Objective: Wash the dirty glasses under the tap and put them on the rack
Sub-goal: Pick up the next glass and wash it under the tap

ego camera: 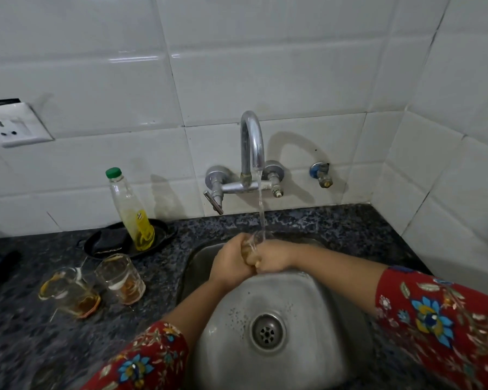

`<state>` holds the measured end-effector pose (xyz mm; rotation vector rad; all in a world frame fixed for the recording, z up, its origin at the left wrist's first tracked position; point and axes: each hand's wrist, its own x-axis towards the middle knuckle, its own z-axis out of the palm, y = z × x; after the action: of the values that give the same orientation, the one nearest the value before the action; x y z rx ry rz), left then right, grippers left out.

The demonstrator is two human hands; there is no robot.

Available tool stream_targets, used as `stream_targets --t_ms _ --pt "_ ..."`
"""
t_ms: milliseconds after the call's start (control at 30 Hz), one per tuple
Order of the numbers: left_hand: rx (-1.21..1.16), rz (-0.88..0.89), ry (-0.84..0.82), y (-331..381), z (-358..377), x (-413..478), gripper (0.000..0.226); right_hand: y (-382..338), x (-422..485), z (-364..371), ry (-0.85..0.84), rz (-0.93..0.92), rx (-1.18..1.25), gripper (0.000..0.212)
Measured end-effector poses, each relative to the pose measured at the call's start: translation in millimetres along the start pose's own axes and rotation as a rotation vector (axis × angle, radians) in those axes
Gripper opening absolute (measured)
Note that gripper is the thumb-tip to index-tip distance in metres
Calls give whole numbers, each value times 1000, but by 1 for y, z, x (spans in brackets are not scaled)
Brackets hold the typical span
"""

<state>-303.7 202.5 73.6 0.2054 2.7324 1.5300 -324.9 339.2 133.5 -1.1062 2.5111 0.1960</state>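
The left hand (pixel 233 261) and right hand (pixel 273 256) are both gripping one glass (pixel 250 247) over the sink (pixel 293 299), fingers curled round it from either side. Water from the tap (pixel 251 142) is falling onto its top. The glass is showing clear, with an amber tint low between the hands. On the table (pixel 26 333) left of the sink, an outer glass (pixel 68 291) and an inner glass (pixel 121 278) are standing close together, both holding brownish dregs.
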Motion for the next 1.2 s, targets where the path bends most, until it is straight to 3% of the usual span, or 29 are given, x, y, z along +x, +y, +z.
stream_targets --t_ms 100,167,233,300,367,433,500,600,733,833,967,1033,1100,1200 --pt "-23 8 8 -4 0 -4 45 7 -5 -7 -15 -52 43 22" --pt "-67 68 -160 -10 -9 4 58 17 -8 -2 157 -167 -248 21" --pt "30 111 -277 -10 -15 11 58 30 -3 5 183 -251 -445 20" --pt "101 103 -196 -6 -14 9 51 23 -6 5 102 -123 -316 18" --pt "131 53 -27 -3 -6 2 44 12 -5 2 7 36 -33 15" --pt "72 -1 51 -5 -1 -2 44 5 -2 -2 -14 60 139 13" --pt "22 19 -37 -8 -5 5 49 7 -4 -3 28 8 4 17" --pt "150 113 -213 -7 -15 15 50 24 -7 -1 133 -128 -435 23" --pt "72 68 -65 4 -4 -3 46 0 -11 0 -21 3 -160 14" --pt "-34 20 -40 -5 0 -6 51 0 -12 2 -2 32 -16 24" --pt "110 77 -166 -6 -9 1 61 15 -21 7 186 -130 -415 21" --pt "69 27 -136 -1 -5 -4 51 0 -21 8 122 31 -136 21" --pt "110 -14 -53 4 1 -12 43 -10 -14 12 25 199 351 20" --pt "236 -60 3 5 -3 -19 44 -11 -13 23 87 169 1068 33"
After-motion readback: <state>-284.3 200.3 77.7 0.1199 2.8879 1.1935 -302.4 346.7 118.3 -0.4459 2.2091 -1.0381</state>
